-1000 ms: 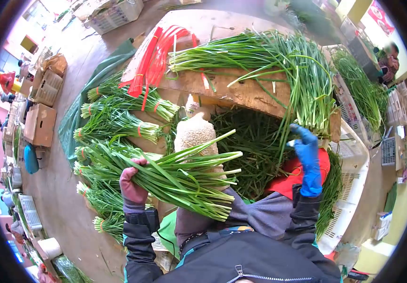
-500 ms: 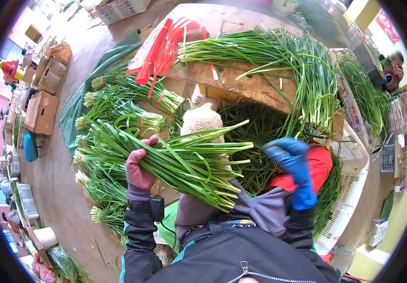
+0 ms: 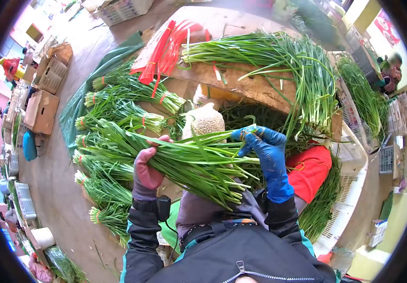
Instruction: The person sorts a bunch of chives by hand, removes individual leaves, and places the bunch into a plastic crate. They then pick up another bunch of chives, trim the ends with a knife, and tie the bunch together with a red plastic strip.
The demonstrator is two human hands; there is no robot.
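My left hand (image 3: 149, 165), in a pink glove, is wrapped round a loose bunch of long green stalks (image 3: 189, 162), with the pale ends pointing right. At the upper pale ends is my right hand (image 3: 264, 146), in a blue glove, its thumb and fingers pinched together on a stalk of the bunch. Left of the bunch lie several bundles (image 3: 154, 121) tied with red bands. Beyond it, a wooden board (image 3: 246, 82) bears more loose stalks (image 3: 250, 49) and red strips (image 3: 165, 47).
A white crate (image 3: 349, 188) stands at the right beside a red cloth (image 3: 312, 172). More stalks (image 3: 363, 89) lie farther right, near a seated person (image 3: 392, 75). Green sheeting (image 3: 90, 80) and a cardboard box (image 3: 41, 112) are at the left.
My right hand has moved left from near the red cloth to the pale ends and closed on a stalk. My left hand and the bunch have shifted slightly right.
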